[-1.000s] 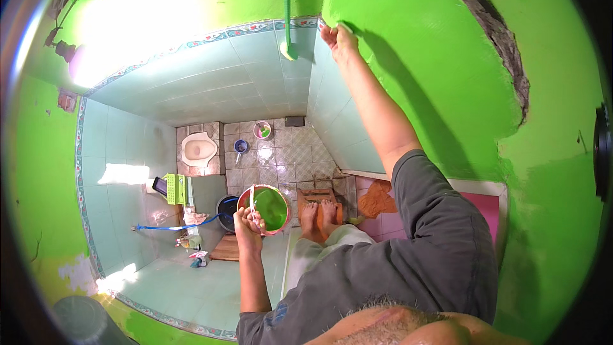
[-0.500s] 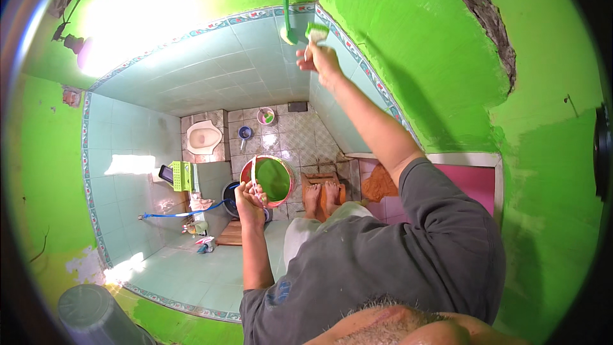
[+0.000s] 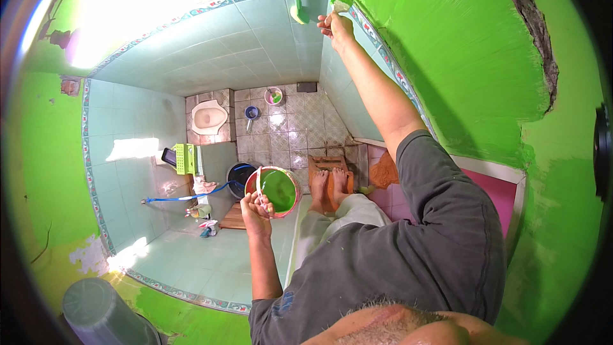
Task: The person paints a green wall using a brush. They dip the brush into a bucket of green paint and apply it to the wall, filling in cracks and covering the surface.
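Observation:
My right hand (image 3: 338, 29) is stretched far forward, its fingers closed around a paintbrush (image 3: 341, 5) with green paint on its bristles. The brush is close to the patterned tile border (image 3: 365, 25) by the room's corner; whether it touches the wall is too small to tell. In my left hand (image 3: 257, 211) hangs a bucket (image 3: 299, 195) by its pale handle (image 3: 258, 182). Bright green paint (image 3: 278, 190) fills part of the bucket. A long green-handled tool with a pale head (image 3: 297, 9) stands against the far wall, left of the brush.
My bare feet (image 3: 330, 182) stand on a small wooden stool (image 3: 327, 161). Below are a squat toilet (image 3: 209, 117), a blue dipper (image 3: 251, 114), a small paint tub (image 3: 273, 96) and a dark bucket (image 3: 237, 172). A blue hose (image 3: 185, 199) crosses from the left wall. A broken edge (image 3: 527, 25) marks the green wall.
My right hand has moved the paintbrush forward and to the right along the tile border. The bucket in my left hand sits slightly lower and further right in the picture; the whole view has shifted.

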Action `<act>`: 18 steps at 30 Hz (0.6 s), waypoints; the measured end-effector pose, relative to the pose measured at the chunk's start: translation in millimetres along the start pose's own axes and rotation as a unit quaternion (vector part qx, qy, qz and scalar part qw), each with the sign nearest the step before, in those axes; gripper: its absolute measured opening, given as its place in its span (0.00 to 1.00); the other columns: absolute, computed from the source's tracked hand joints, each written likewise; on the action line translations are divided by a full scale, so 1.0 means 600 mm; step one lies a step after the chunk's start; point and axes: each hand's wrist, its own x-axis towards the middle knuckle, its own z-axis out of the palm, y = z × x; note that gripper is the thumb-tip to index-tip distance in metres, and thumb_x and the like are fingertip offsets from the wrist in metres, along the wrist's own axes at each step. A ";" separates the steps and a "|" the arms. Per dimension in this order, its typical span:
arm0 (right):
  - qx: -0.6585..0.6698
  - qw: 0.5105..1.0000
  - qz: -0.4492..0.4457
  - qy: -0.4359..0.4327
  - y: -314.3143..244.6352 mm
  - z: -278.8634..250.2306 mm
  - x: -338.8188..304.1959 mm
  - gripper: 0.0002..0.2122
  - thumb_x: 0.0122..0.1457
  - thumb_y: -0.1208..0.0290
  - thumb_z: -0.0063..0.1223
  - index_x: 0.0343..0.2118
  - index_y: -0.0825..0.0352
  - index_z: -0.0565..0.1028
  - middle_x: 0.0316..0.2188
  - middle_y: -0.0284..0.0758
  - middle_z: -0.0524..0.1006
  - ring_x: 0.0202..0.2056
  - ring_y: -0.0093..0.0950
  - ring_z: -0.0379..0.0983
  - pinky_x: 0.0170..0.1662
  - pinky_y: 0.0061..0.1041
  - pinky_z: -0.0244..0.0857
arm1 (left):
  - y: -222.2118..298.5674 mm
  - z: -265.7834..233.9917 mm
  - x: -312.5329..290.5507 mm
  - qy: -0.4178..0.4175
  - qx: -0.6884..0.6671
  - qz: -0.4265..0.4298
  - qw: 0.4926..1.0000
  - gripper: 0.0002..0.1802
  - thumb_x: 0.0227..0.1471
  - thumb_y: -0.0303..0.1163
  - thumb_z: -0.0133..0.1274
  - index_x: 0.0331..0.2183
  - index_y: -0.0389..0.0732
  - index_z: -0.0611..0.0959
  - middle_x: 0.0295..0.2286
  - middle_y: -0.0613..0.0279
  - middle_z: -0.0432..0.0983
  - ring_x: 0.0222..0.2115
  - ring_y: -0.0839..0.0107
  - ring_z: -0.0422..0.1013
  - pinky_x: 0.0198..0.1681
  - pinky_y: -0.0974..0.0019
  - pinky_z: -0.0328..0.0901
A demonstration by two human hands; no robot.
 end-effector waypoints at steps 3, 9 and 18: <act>0.000 1.000 0.012 -0.005 -0.009 0.006 -0.005 0.17 0.64 0.68 0.38 0.17 0.63 0.67 0.32 0.40 0.80 0.24 0.26 0.76 0.24 0.22 0.65 | -0.006 -0.004 0.003 0.022 0.014 0.014 1.000 0.21 0.58 0.46 0.39 0.37 0.37 0.73 0.22 0.66 0.70 0.16 0.74 0.64 0.17 0.72 0.58; 0.023 0.999 0.001 -0.037 -0.045 0.045 0.054 0.16 0.64 0.68 0.38 0.18 0.64 0.69 0.30 0.39 0.81 0.17 0.22 0.69 0.20 0.20 0.57 | -0.007 -0.006 0.019 0.009 0.022 0.004 1.000 0.19 0.58 0.46 0.39 0.37 0.39 0.73 0.22 0.66 0.69 0.18 0.74 0.64 0.19 0.71 0.59; 0.097 0.994 -0.040 0.035 -0.097 0.083 0.153 0.07 0.56 0.80 0.41 0.22 0.72 0.70 0.26 0.43 0.80 0.14 0.20 0.65 0.13 0.17 0.50 | -0.008 0.008 0.039 -0.013 0.009 0.018 1.000 0.19 0.58 0.46 0.39 0.38 0.39 0.73 0.24 0.66 0.70 0.20 0.75 0.64 0.23 0.71 0.60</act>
